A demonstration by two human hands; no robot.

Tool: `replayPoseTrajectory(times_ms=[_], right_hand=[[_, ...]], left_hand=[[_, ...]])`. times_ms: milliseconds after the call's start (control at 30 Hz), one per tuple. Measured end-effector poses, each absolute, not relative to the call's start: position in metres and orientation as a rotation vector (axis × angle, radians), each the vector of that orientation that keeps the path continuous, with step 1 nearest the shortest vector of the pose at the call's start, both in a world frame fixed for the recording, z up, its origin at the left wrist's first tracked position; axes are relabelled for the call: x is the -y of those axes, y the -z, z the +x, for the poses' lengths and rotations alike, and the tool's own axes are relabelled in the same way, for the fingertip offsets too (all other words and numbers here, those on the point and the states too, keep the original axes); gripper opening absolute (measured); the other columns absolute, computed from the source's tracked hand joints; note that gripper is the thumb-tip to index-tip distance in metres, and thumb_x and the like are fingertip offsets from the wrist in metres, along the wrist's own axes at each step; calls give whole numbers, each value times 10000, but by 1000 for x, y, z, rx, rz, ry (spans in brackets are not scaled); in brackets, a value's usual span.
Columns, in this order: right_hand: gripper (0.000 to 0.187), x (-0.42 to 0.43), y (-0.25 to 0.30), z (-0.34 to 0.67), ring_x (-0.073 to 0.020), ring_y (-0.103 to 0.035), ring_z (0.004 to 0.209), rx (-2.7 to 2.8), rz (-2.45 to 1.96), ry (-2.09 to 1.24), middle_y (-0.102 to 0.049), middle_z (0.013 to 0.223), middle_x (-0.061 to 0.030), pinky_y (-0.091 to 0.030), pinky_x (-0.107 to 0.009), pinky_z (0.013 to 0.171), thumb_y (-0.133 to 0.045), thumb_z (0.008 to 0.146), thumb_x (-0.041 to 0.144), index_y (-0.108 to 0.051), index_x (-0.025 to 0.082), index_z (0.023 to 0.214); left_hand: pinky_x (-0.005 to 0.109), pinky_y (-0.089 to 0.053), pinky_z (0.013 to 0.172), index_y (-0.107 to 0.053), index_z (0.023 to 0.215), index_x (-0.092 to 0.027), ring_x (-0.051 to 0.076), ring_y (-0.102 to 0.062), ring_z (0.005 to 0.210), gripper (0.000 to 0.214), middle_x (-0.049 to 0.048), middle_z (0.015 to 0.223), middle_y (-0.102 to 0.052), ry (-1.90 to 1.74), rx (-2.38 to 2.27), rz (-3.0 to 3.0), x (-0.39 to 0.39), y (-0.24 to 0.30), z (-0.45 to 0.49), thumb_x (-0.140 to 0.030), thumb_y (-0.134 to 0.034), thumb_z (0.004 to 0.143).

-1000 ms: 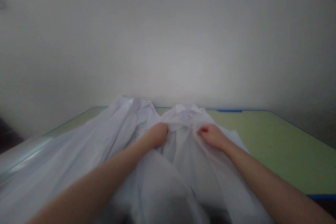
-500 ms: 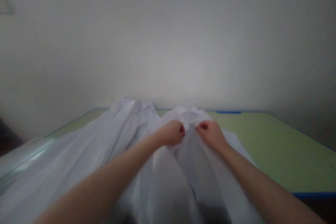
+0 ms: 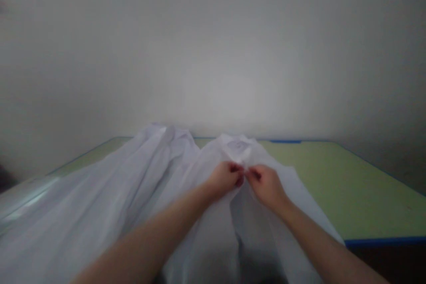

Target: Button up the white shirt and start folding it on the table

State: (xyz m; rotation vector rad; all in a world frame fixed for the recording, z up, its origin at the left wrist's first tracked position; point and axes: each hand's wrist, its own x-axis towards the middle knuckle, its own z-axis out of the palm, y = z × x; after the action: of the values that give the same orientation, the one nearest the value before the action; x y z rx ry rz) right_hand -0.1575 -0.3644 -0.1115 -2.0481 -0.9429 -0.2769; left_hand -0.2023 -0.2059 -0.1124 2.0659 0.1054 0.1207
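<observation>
- White, thin cloth: a garment [image 3: 213, 239] lies on the near and middle part of a table [image 3: 359, 186], its upper end toward the wall [image 3: 233, 53], its lower part running out of view at the bottom.
- Collar [image 3: 238, 144] at the garment's far end, ring-shaped, just beyond the hands; its detail is blurred.
- Left hand [image 3: 226, 177]: thumb and fingers closed on the garment just below the collar, knuckles bent, forearm slanting in from lower left.
- Right hand [image 3: 265, 183]: likewise pinching the garment's cloth, forearm slanting in from lower right.
- Fingertips of both hands meet or nearly meet; cannot tell whether they touch. Cannot make out any small part between them.
- Below the hands the cloth parts into a gap, greyer inside, with a dark line along one fold.
- More white cloth [image 3: 133, 177] lies to the left, in long folds, peaked near the wall. Cannot tell whether it is a separate piece.
- Table top pale green, edged in blue; bare stretch to the right of the garment. Short, thicker blue strip [image 3: 285, 141] on the far edge.
- Bright sheen at the table's left side, beside the cloth.
- Wall plain, greyish white, palest behind the collar. Dark shape [image 3: 4, 179] at the left margin, too blurred to name.
</observation>
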Motion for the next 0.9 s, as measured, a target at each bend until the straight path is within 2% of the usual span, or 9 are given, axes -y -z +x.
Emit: replayPoseTrajectory(times_ms=[267, 467, 767, 900], right_hand=[[203, 362, 116, -162, -138, -526, 652, 950, -2105, 324, -629, 694, -35, -335, -222, 612, -503, 790, 266, -668, 164, 731], [201, 364, 118, -163, -147, -558, 681, 894, -2031, 289, -651, 742, -47, -383, -230, 642, -507, 786, 273, -674, 161, 778], [253, 366, 119, -168, -144, -556, 704, 1038, -1995, 395, -632, 740, -52, -395, -229, 668, -466, 843, 313, -674, 175, 802], [269, 371, 115, -172, -156, -565, 744, 1172, -1978, 351, -636, 769, -69, -403, -240, 729, -443, 853, 309, -672, 171, 830]], left_hand=[[207, -454, 533, -554, 813, -135, 95, -575, 554, 94, 7, 682, -608, -139, -143, 1920, 213, 110, -205, -184, -528, 737], [212, -473, 557, -530, 875, -162, 108, -601, 596, 136, -6, 651, -615, -166, -198, 2007, 214, 106, -208, -189, -527, 742], [199, -457, 507, -455, 780, -170, 101, -584, 554, 92, -31, 608, -553, -184, -175, 1870, 215, 109, -209, -154, -531, 731], [202, -457, 530, -461, 793, -162, 100, -582, 554, 102, -23, 611, -570, -151, -161, 1895, 212, 106, -213, -151, -537, 726]])
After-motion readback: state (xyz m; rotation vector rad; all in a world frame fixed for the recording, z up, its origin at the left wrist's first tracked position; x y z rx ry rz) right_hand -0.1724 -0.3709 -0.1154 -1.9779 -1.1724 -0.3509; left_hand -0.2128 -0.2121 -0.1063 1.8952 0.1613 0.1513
